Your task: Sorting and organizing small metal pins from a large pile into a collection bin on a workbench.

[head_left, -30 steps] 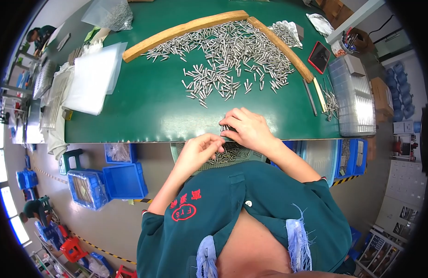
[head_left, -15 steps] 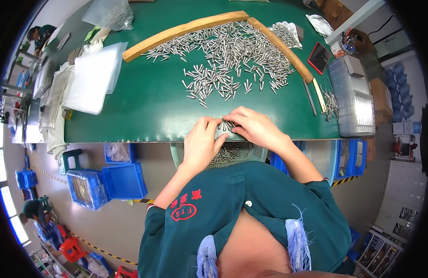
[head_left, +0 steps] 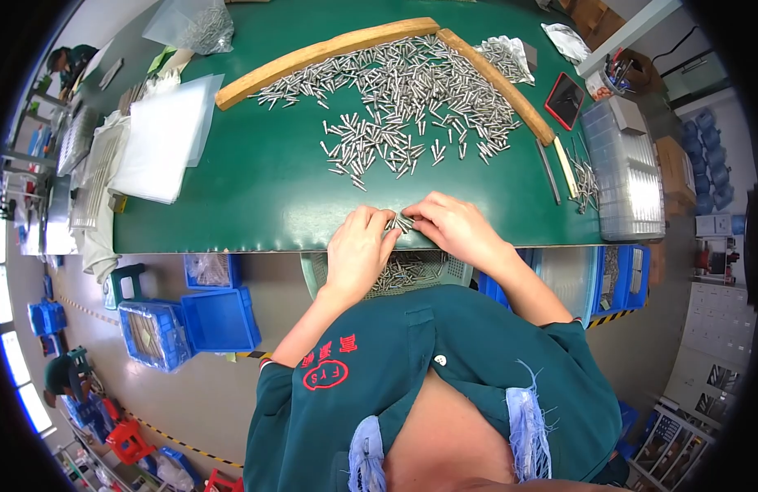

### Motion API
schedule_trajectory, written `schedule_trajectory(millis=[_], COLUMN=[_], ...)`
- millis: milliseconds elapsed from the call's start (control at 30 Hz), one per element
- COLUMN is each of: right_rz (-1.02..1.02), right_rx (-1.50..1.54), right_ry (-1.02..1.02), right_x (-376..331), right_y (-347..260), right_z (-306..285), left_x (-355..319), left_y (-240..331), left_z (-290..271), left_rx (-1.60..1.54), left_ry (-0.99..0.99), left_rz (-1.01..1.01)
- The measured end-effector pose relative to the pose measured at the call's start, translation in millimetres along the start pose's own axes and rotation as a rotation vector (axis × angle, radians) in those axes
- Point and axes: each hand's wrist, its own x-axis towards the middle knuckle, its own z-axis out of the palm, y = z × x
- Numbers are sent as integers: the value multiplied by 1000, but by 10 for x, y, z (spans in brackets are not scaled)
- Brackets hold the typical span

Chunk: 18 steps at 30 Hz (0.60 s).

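Note:
At the near edge of the green table [head_left: 256, 193], a small bunch of silver metal pins [head_left: 402, 223] sits between my two hands. My left hand [head_left: 356, 250] has its fingers curled against the bunch's left side, thumb drawn in toward it. From the right, my right hand [head_left: 454, 225] pinches at the other side with bent fingers. The fingertips hide part of the bunch. Farther back lies a large loose pile of the same pins [head_left: 412, 86], with a smaller cluster [head_left: 371, 143] spread nearer me. Below the table edge, a pale green basket [head_left: 313, 269] contains more pins.
Two wooden bars [head_left: 330, 57] [head_left: 498, 86] border the pile. Plastic sheets [head_left: 157, 152] lie at left; a red-edged phone [head_left: 565, 102], a white-handled tool [head_left: 566, 168] and clear plastic boxes [head_left: 621, 172] are at right. Blue crates [head_left: 220, 320] stand on the floor. A person works at far left.
My left thumb has moved up and in against the bunch. The fingers of my right hand have shifted slightly, and the pins between the hands lie at a different angle.

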Motion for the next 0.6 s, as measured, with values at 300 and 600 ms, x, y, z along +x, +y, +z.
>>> schedule_trajectory(millis=[300, 600], right_rz=[-68, -105], right_rx=[-34, -46], right_ry=[-25, 59], right_x=[26, -16], right_y=[-64, -56], right_z=[15, 114], left_x=[-28, -75], left_y=[-18, -26], left_z=[-37, -44], left_rx=[-11, 6], left_ry=[-27, -6], left_rz=[7, 24])
